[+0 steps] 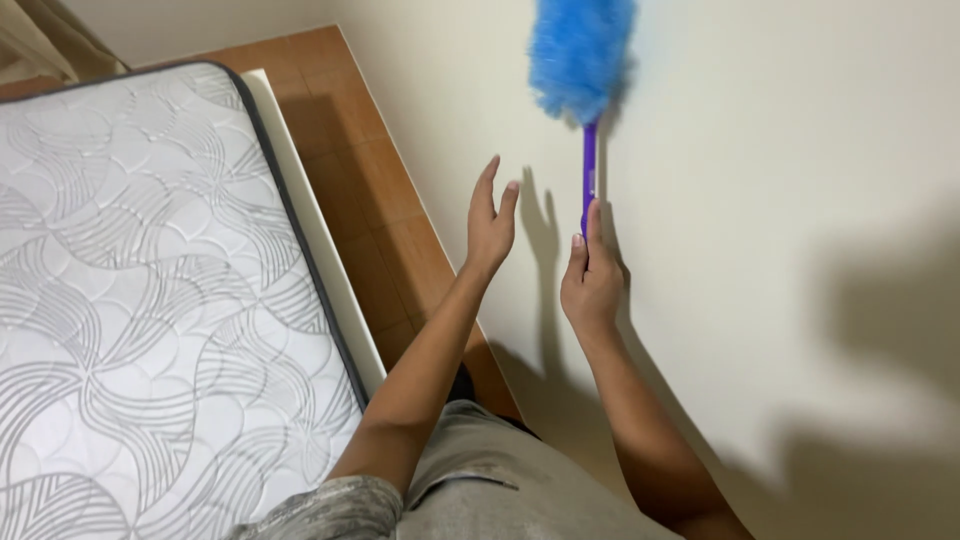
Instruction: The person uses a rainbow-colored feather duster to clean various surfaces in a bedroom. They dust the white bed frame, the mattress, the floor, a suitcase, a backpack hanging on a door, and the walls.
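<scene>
Head view: your right hand (592, 282) sits just right of centre frame, fingers wrapped around the lower end of a purple handle (589, 175), with the index finger laid straight up along it. The handle runs nearly vertical toward the top of the frame and ends in the fluffy blue head of a duster (580, 55), which lies at the top edge, slightly right of centre, against or just in front of the cream wall (780, 200); whether the fibres touch the wall cannot be told. The blue head is blurred.

Your left hand (490, 225) is at centre frame, just left of the handle and apart from it. It holds nothing: the fingers are straight, held loosely together and pointing up, palm turned toward the right hand. Its shadow falls on the wall between the two hands.

In the left half of the frame lies a white quilted mattress (130, 300) with a dark edge band, resting on a white base. Between the mattress and the wall runs a strip of brown wooden floor (370, 190). Your grey shorts (500, 490) show at the bottom centre. Broad shadows darken the wall at lower right.
</scene>
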